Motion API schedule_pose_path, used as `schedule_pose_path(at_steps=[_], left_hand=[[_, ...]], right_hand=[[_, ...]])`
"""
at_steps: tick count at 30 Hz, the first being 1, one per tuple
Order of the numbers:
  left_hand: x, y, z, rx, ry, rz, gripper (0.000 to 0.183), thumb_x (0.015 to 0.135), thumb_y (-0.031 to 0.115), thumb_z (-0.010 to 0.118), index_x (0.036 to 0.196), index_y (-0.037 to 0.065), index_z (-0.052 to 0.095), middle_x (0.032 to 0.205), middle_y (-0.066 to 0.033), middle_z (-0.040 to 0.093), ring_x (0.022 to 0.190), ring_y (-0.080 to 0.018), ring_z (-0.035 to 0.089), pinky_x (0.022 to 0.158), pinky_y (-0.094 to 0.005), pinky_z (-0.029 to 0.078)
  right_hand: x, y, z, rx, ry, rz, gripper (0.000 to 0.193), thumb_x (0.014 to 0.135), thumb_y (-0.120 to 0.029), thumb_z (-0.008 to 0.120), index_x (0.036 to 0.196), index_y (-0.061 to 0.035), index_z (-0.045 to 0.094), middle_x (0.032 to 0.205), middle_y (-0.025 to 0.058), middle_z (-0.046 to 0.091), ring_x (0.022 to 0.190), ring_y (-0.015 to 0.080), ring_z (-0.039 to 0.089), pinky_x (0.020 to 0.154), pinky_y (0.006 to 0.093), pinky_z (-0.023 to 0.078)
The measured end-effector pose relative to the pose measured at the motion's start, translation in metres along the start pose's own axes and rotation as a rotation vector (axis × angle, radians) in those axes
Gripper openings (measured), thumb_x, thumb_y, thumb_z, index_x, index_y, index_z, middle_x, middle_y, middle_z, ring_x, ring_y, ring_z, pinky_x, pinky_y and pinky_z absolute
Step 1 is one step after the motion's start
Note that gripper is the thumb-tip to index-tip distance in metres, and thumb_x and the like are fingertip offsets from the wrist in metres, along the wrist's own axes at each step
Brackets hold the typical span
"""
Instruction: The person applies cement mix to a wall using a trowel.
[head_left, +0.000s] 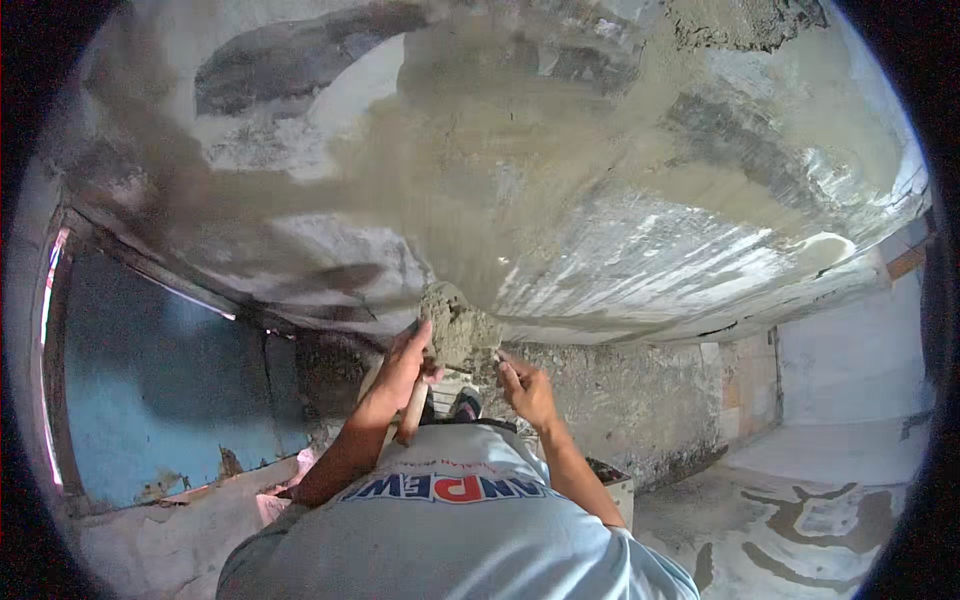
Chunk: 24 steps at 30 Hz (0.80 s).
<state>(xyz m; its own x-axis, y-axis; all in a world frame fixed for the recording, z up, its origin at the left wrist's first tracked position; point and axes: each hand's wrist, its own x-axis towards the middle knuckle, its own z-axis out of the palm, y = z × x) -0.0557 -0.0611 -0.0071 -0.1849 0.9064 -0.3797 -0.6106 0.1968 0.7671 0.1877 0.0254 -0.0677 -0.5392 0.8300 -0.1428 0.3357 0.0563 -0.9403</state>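
1. Left hand [403, 365]: grip closed round a pale wooden handle [412, 405], fingers against a grey lump of wet mortar [458, 330].
2. Right hand [525, 388]: grip narrow, fingertips pinched just beside the lump; contents unclear.
3. Lump sits chest-high, between both hands, against the rough grey plastered wall [600, 200].

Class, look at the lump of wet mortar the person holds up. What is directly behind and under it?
Behind the mortar lump is the grey plastered wall. Under it, the left hand and right hand hold it. Whatever board or tool carries it is mostly covered by mortar.
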Motion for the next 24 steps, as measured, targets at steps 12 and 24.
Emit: schedule_pose_path(at_steps=[12,24], left_hand=[[0.014,-0.002,0.010,0.027,0.157,0.086,0.032,0.102,0.040,0.059,0.104,0.009,0.059,0.075,-0.0012,0.059,0.054,-0.0122,0.055,0.048,-0.0269,0.042],[0.021,0.022,0.037,-0.226,0.058,0.023,0.062,0.095,0.068,0.051,0.119,0.012,0.061,0.094,0.0009,0.064,0.072,-0.0141,0.055,0.057,-0.0289,0.043]], right_hand=[[-0.002,-0.054,0.016,0.446,-0.195,0.295,0.030,0.106,-0.029,0.052,0.099,-0.0054,0.069,0.065,-0.0051,0.052,0.052,0.0045,0.042,0.047,0.0232,0.033],[0.011,-0.162,-0.038,0.780,0.168,-0.182,0.041,0.100,-0.018,0.048,0.135,0.0031,0.054,0.085,0.0074,0.060,0.063,0.0133,0.055,0.052,0.0275,0.045]])
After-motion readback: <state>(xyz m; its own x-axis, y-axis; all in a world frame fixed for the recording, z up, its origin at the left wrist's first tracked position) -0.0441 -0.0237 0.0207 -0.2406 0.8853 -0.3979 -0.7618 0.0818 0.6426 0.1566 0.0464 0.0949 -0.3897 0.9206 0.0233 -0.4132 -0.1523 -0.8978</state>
